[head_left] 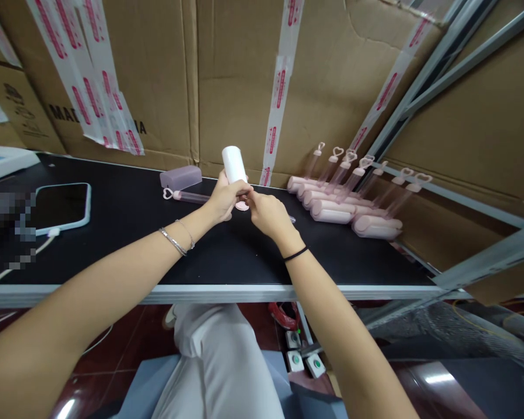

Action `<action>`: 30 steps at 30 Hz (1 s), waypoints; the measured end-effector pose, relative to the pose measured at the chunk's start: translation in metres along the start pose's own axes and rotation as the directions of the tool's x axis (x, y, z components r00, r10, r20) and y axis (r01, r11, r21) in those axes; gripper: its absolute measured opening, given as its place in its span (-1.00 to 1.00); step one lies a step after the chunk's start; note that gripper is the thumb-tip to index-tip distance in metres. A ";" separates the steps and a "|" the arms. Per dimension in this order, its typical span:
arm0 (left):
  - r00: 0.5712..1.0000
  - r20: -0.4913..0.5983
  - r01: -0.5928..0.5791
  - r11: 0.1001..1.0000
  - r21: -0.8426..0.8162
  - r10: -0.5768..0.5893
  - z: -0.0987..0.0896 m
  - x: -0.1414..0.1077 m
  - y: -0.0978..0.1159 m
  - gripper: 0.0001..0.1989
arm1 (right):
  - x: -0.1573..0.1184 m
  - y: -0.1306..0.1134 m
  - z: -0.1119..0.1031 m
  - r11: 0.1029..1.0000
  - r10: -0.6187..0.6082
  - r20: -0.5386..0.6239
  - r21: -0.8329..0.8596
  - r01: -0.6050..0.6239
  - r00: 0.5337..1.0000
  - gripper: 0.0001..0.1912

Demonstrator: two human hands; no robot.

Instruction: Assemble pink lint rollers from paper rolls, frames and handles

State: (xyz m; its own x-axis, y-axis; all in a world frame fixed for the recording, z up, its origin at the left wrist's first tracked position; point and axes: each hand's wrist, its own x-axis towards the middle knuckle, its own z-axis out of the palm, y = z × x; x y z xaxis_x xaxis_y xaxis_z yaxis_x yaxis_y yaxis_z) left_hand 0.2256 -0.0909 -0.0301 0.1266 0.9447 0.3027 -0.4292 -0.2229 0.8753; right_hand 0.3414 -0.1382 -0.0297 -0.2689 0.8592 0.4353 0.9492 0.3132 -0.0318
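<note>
My left hand (224, 199) is wrapped round a white cylinder (233, 163), which is tilted with its blank end up and away from me. At its lower end my right hand (267, 214) has its fingers closed in a pinch. What these fingertips grip is hidden. A small pink disc (242, 205) shows just under the hands; I cannot tell whether it is joined to the cylinder. Behind my left hand lies a clear pinkish tube with a heart-shaped handle (192, 197), partly covered by the fingers. A mauve block (181, 177) sits just beyond it.
Several pink-and-white cylinders (332, 211) lie in a row at the right, with heart-handled tubes (361, 166) leaning up from them. A phone (63, 206) with a cable lies left on the black tabletop (227, 256). Cardboard (236, 75) walls the back; a metal frame (475, 250) stands right.
</note>
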 end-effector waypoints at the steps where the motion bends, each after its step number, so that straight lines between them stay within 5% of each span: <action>1: 1.000 0.010 0.013 1.000 -0.025 -0.012 -0.001 0.000 0.001 -0.52 | 0.000 0.001 -0.001 0.999 0.014 -0.020 0.036 -0.013 1.000 -0.70; 18: 0.998 0.062 0.025 0.998 -0.056 -0.022 -0.004 -0.002 0.002 -0.55 | 0.002 0.011 0.000 0.982 0.014 -0.070 0.186 0.000 0.997 -0.65; 30: 0.999 0.035 -0.010 1.000 -0.005 0.010 0.001 -0.007 0.001 -0.52 | -0.001 0.004 -0.001 0.998 0.055 -0.048 -0.012 -0.056 0.997 -0.71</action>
State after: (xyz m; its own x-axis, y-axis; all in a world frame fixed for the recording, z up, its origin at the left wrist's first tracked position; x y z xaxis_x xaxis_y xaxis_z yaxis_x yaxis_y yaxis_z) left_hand 0.2249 -0.0977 -0.0305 0.1531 0.9333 0.3247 -0.4353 -0.2313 0.8701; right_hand 0.3460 -0.1381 -0.0289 -0.2078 0.8550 0.4752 0.9646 0.2597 -0.0456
